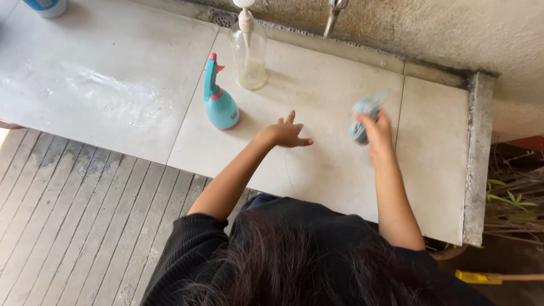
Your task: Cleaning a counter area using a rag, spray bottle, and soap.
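Dark hair [294, 266] lowest; right hand [378, 133] clamped on blue cloth [362, 116] — wipe slab [317, 90] evenly; left hand [286, 134] spread flat — bracing.

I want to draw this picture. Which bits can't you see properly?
- Blue cloth or scrubber in the right hand: blurred, kind unclear.
- Tap: cut off by the top edge.
- Blue container: top edge hides most.
- Yellow tool: right edge cuts its handle.
- Person's face: hidden under hair.
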